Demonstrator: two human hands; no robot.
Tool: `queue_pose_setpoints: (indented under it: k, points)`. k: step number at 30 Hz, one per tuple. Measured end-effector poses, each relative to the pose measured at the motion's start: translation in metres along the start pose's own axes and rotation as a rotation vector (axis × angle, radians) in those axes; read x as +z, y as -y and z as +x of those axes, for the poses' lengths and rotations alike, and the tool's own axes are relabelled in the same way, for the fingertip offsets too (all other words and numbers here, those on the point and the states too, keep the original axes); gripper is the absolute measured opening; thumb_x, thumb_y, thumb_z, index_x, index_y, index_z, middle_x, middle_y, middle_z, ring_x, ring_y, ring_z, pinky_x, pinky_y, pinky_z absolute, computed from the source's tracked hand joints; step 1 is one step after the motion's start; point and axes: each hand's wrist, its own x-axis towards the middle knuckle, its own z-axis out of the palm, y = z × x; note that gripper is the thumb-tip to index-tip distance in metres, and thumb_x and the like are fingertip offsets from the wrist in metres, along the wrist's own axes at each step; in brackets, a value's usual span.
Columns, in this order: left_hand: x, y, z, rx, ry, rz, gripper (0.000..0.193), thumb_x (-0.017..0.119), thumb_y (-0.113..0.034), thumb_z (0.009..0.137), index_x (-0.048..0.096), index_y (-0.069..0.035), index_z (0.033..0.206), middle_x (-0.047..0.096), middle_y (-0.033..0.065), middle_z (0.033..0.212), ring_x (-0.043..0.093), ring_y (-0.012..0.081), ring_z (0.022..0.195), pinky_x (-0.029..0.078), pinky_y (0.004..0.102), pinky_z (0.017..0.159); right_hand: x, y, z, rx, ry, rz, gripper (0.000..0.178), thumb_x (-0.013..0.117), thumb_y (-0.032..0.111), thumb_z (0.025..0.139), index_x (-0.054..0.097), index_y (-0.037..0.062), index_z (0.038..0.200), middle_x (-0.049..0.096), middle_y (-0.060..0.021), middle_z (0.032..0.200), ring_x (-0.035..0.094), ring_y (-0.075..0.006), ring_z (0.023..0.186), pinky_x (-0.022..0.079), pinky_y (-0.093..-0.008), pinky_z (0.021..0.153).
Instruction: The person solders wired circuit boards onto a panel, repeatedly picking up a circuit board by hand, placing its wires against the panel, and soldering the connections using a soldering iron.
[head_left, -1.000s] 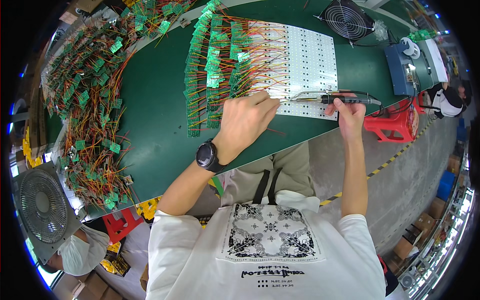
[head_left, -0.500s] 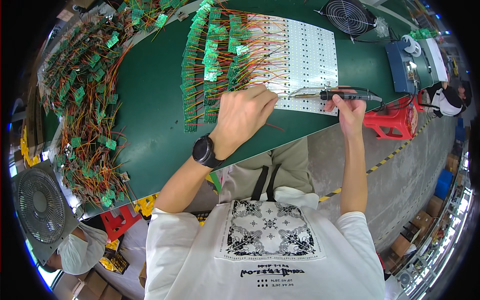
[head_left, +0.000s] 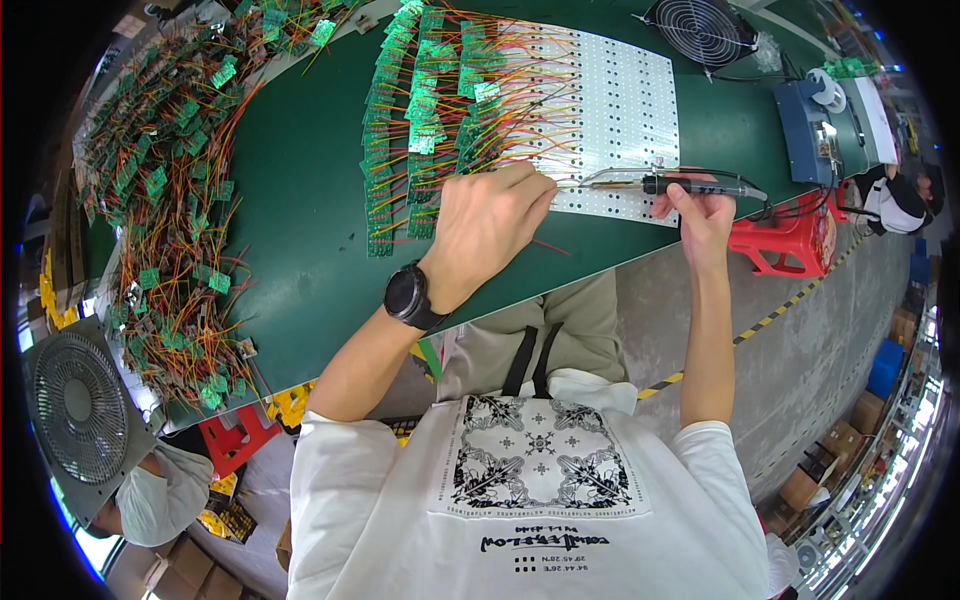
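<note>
My right hand (head_left: 703, 212) grips a black-handled soldering iron (head_left: 700, 187), with a thin metal tube curving along its front. The iron's tip points left and reaches the fingertips of my left hand (head_left: 495, 225). Those fingers are pinched together near the front edge of a white perforated LED panel (head_left: 628, 120); what they hold is hidden. Red and yellow wires (head_left: 540, 95) run from the panel's left part to rows of small green circuit boards (head_left: 425, 110). A loose red wire end (head_left: 552, 247) sticks out below my left hand.
A big heap of wired green boards (head_left: 165, 180) covers the green table's (head_left: 300, 200) left end. At the back right are a black round fan (head_left: 700, 30) and a blue soldering station (head_left: 803, 130). A grey fan (head_left: 80, 395), a person's white sleeve (head_left: 165, 495) and red stools (head_left: 785, 245) are around the table.
The soldering iron and my right hand have shifted very slightly to the right. My left hand keeps its pinch in nearly the same place.
</note>
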Motion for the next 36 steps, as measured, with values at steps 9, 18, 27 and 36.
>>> queue_pose_setpoints:
  k: [9,18,27,36]
  points:
    - [0.001,0.002,0.000,0.007,-0.022,-0.030,0.006,0.071,-0.011,0.081,0.071,-0.007,0.086,0.066,0.0049,0.077,0.062,0.0255,0.059,0.047,0.0340,0.050,-0.001,-0.003,0.000,0.006,-0.012,0.003,0.020,0.064,0.000,0.089,0.061,-0.0082,0.107,0.067,-0.0132,0.084,0.066,-0.0200,0.065,0.051,-0.0294,0.058]
    - [-0.001,-0.001,0.001,0.010,-0.006,-0.021,0.007,0.070,-0.011,0.082,0.071,-0.007,0.088,0.066,0.0050,0.076,0.063,0.0257,0.060,0.048,0.0347,0.052,-0.005,-0.007,0.000,-0.028,-0.037,0.061,0.021,0.064,0.002,0.090,0.060,-0.0089,0.107,0.068,-0.0150,0.079,0.065,-0.0198,0.062,0.051,-0.0295,0.057]
    - [-0.015,0.002,0.006,0.190,0.191,-0.173,0.014,0.063,-0.016,0.091,0.064,-0.006,0.082,0.059,0.0104,0.063,0.060,0.0301,0.057,0.046,0.0393,0.053,-0.006,-0.008,0.000,-0.008,-0.059,0.072,0.021,0.063,0.001,0.089,0.061,-0.0092,0.107,0.067,-0.0143,0.078,0.064,-0.0186,0.061,0.050,-0.0286,0.056]
    - [-0.023,0.004,0.010,0.225,0.351,-0.244,0.030,0.057,-0.020,0.094,0.056,-0.003,0.069,0.052,0.0145,0.059,0.054,0.0344,0.058,0.040,0.0433,0.053,-0.005,-0.006,0.000,-0.015,-0.051,0.084,0.022,0.065,0.002,0.088,0.061,-0.0083,0.107,0.067,-0.0128,0.077,0.064,-0.0173,0.061,0.049,-0.0274,0.055]
